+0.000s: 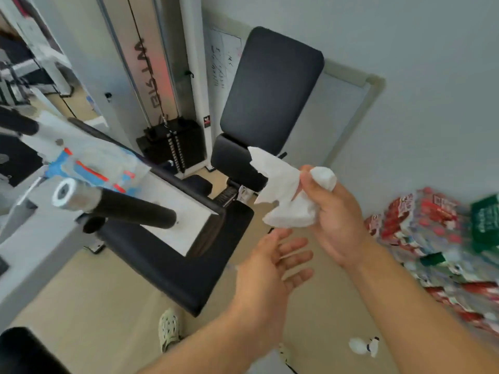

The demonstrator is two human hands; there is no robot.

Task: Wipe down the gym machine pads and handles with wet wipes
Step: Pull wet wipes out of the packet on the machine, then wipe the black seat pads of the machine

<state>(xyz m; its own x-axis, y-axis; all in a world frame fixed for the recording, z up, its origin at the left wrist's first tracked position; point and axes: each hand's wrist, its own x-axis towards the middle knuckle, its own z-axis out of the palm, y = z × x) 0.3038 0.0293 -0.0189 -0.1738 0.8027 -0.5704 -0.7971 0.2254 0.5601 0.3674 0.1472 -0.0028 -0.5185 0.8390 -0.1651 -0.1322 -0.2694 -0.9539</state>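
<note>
A: Head view. Right hand (334, 211) curled round a crumpled white wet wipe (286, 195), thumb and fingers pinching it, one end bunched above the fist, the rest hanging loose to the left.

B: And the left hand (272, 263)?

A: Palm up just below the wipe, fingers straight and spread, holding nothing, not touching the wipe.

B: Where against the machine?

A: Wipe held in the air in front of the black padded rectangular backrest (270, 87) and the small black seat pad (232, 160) under it, apart from both as far as can be told.

B: To the left?

A: Black foam-covered handle bar with a silver metal end (108, 203), jutting toward the camera. Behind it a blue, white and red soft packet (94, 166) lying on the white machine frame (172, 211). Black weight stack (172, 147) further back.

B: Floor?

A: Beige floor (108, 292), 1 pale perforated clog (168, 329), a crumpled white scrap (363, 345) lower right. Red and green wrapped bottle packs (432, 233) by the wall, blurred.
</note>
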